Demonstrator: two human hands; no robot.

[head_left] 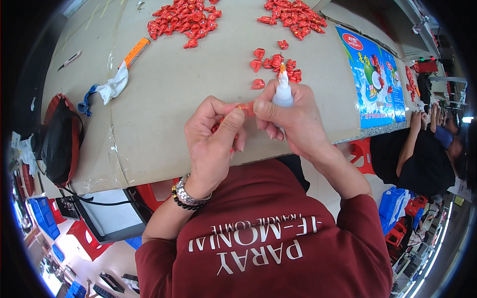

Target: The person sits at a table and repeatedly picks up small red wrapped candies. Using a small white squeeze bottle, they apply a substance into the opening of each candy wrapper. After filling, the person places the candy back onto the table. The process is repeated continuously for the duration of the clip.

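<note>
My left hand (209, 139) is closed, with thumb and finger pinching a small red piece (245, 107) with a yellowish spot. More red shows between its curled fingers, partly hidden. Gripped in my right hand (303, 119) is a white squeeze bottle (283, 94), nozzle upward, its tip orange. The right thumb and fingertips also touch the red piece's other end, so both hands meet over the table's near part. Just beyond them lies a loose group of small shiny red figures (273, 63); their exact kind is too small to tell.
Two larger heaps of red figures, a left heap (185, 21) and a right heap (297, 18), lie farther back. At left are an orange box (137, 52), a white tissue (114, 87), a knife-like tool (69, 60) and a dark bag (62, 139). A blue printed sheet (365, 94) covers the right; a co-worker (422, 154) sits beyond.
</note>
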